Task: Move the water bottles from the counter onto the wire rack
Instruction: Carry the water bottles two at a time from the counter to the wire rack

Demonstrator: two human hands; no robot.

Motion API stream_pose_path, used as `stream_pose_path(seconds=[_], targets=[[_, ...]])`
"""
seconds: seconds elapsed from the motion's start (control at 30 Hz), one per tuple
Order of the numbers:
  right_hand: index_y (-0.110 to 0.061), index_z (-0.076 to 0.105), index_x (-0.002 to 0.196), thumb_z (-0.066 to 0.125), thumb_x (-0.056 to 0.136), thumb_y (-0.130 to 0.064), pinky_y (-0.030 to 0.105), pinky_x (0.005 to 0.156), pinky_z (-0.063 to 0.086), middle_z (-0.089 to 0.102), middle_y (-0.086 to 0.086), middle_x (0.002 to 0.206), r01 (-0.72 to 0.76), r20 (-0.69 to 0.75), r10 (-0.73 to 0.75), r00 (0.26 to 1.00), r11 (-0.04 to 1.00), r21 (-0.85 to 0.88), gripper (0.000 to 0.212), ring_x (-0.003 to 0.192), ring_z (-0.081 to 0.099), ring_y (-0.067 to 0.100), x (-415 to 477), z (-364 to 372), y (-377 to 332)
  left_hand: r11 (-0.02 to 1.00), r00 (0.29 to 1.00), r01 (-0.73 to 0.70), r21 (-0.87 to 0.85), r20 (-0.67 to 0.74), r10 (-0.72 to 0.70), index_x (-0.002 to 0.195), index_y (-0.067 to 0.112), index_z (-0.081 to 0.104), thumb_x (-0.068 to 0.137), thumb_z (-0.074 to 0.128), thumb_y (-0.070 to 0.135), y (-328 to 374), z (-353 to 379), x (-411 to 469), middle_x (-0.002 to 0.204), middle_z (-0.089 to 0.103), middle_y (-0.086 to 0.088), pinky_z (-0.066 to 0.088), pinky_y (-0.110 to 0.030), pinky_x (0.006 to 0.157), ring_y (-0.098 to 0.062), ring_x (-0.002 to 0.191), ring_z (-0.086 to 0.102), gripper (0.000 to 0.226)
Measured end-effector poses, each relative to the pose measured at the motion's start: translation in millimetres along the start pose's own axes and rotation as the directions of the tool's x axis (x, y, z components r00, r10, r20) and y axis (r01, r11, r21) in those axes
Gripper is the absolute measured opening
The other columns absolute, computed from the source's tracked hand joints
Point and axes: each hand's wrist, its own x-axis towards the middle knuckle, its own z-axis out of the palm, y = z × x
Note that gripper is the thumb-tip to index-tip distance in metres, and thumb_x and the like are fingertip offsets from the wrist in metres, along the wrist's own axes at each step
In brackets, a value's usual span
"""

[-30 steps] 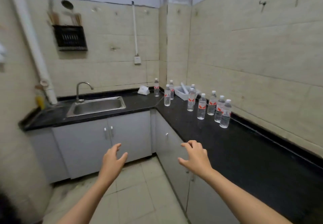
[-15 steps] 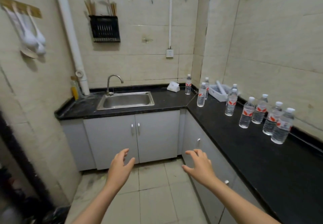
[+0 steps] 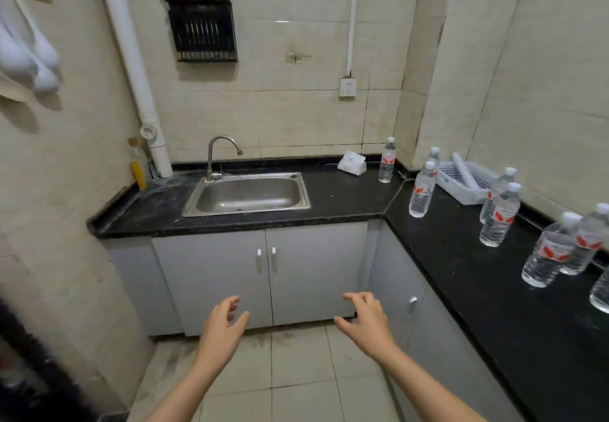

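Note:
Several clear water bottles with red-and-white labels stand upright on the black counter point(image 3: 461, 276) along the right wall. One bottle point(image 3: 387, 161) stands in the back corner, another bottle point(image 3: 420, 191) near the counter's bend, a further bottle point(image 3: 499, 215) farther right, and the nearest bottle point(image 3: 548, 252) at the right edge. My left hand point(image 3: 222, 326) and my right hand point(image 3: 365, 322) hover empty over the floor in front of the cabinets, fingers spread. No wire rack for the bottles is in view.
A steel sink point(image 3: 248, 194) with a tap sits in the back counter. A white basket point(image 3: 468, 182) holding a roll stands by the right wall. A white packet point(image 3: 352, 162) lies near the corner. A black utensil holder point(image 3: 202, 31) hangs on the wall. Grey cabinet doors point(image 3: 263, 273) stand below.
The view has swung left and down: the bottles slid toward the right edge and the sink came to the centre. Both hands stay empty and low.

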Motion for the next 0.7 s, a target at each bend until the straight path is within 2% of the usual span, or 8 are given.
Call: stream_pose_path(seconds=[0.3,0.43,0.6,0.7], targets=[[-0.019,0.041,0.132,0.057,0.086,-0.033,0.034,0.106,0.032,0.039,0.007,0.135,-0.080,-0.042,0.080,0.996,0.997,-0.001,0.050,0.129,0.035,0.023,131.7,12.8,-22.0,0.994,0.995,0.015,-0.106,0.103,-0.004,0.126,0.004,0.047,0.089,0.051,0.013,-9.2,25.7,156.3,0.129,0.049,-0.017,0.038,-0.037,0.097,-0.028,0.115,0.048,0.038],[-0.020,0.042,0.132,0.057,0.086,-0.034,0.034,0.106,0.033,0.040,0.006,0.134,-0.141,-0.083,0.139,0.987,0.990,-0.026,0.050,0.129,0.035,0.022,190.7,8.4,-37.0,0.988,0.987,-0.005,-0.155,0.155,0.029,0.119,0.000,0.051,0.087,0.054,0.007,-4.7,37.2,235.9,0.122,0.053,-0.021,0.038,-0.033,0.090,-0.025,0.103,0.051,0.033],[-0.021,0.042,0.131,0.056,0.086,-0.035,0.032,0.107,0.033,0.040,0.004,0.133,-0.212,-0.101,0.206,0.973,0.976,-0.049,0.049,0.129,0.035,0.020,244.1,9.0,-46.9,0.978,0.979,-0.017,-0.210,0.197,0.059,0.116,-0.001,0.053,0.086,0.055,0.007,5.9,57.4,317.1,0.115,0.056,-0.016,0.039,-0.033,0.089,-0.028,0.102,0.054,0.031],[-0.021,0.043,0.131,0.057,0.085,-0.035,0.033,0.107,0.032,0.040,0.004,0.134,-0.291,-0.062,0.287,0.956,0.954,-0.069,0.050,0.129,0.035,0.021,256.3,13.9,-34.6,0.976,0.960,0.022,-0.217,0.277,0.040,0.116,-0.004,0.053,0.087,0.054,0.004,4.0,86.0,332.2,0.106,0.054,-0.011,0.034,-0.026,0.083,-0.029,0.102,0.054,0.030]])
